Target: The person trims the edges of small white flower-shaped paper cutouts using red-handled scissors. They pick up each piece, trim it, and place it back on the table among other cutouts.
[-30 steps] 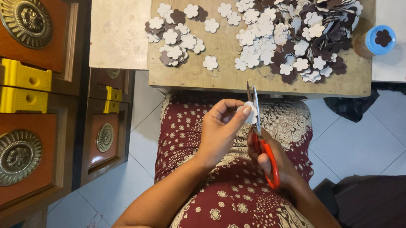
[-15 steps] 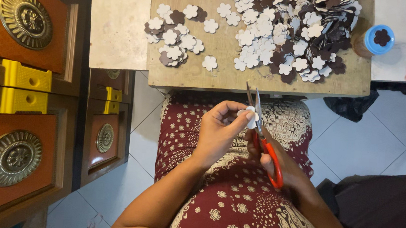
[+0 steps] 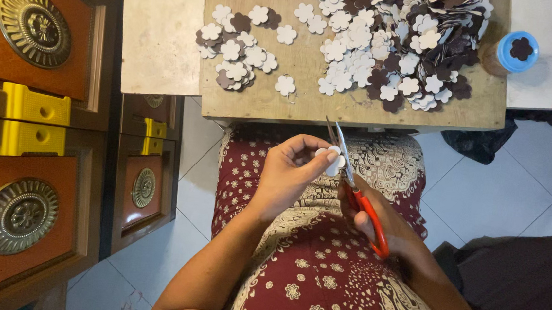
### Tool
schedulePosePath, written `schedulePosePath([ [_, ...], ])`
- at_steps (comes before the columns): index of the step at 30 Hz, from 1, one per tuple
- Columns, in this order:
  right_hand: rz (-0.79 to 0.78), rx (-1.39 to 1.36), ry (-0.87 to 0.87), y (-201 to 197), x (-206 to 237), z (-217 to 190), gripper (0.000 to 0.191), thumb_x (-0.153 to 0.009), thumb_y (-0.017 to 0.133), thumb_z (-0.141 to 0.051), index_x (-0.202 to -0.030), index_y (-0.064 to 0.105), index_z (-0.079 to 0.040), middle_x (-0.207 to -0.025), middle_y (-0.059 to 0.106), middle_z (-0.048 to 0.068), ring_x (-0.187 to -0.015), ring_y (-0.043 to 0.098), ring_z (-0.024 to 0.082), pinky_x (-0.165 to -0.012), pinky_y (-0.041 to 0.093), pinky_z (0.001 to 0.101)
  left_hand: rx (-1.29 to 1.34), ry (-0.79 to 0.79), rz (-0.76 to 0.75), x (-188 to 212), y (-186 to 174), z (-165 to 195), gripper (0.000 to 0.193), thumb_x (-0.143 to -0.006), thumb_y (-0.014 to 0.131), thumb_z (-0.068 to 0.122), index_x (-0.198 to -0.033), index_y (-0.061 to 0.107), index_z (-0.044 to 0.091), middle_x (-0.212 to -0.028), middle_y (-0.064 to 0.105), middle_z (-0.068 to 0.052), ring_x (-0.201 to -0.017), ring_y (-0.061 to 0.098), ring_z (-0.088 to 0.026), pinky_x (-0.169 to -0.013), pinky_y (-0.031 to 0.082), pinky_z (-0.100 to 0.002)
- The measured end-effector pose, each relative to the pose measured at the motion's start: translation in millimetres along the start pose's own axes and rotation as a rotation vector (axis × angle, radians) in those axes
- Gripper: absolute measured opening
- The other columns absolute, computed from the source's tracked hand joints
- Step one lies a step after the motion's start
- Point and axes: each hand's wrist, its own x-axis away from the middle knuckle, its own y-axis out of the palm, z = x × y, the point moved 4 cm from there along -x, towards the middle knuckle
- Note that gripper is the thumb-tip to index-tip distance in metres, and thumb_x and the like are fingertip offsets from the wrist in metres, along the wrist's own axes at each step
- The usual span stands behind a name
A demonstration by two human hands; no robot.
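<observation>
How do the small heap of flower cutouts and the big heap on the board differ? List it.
The small heap lies toward the board's left side; the big heap lies toward its right, running off the top of the view. The small heap holds far fewer pieces than the big heap. The small heap is mostly white with a few dark pieces; the big heap shows many more dark ones. Both hold flower-shaped cutouts.

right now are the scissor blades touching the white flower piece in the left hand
Touching. The head view shows the scissors with blades closing across the white flower piece, pinched by the left hand; no gap shows between blade and piece.
</observation>
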Motion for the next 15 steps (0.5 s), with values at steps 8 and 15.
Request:
schedulePosePath([
  [8,-0.012,0.113,-0.017,-3,4,10,0.119,-0.070,0.028,-0.102,-0.134,0.042,-0.003,-0.078,0.055,0.004,-0.066,0.055,0.016,-0.056,0.049,0.0350,-0.023,-0.050,-0.061,-3,-11,3,0.018,-0.095,0.074,0.011,-0.105,0.070,-0.003,-0.091,0.074,-0.005,-0.082,0.068,-0.008,-0.073,0.055,-0.022],
  [15,-0.055,0.210,-0.022,-5,6,20,0.108,-0.077,0.025,-0.098,-0.121,0.053,-0.003,-0.079,0.054,0.004,-0.066,0.055,0.017,-0.056,0.049,0.0347,-0.075,-0.073,-0.105,-5,-20,3,0.020,-0.095,0.074,0.015,-0.104,0.070,-0.002,-0.091,0.075,-0.005,-0.082,0.068,-0.007,-0.072,0.054,-0.022],
])
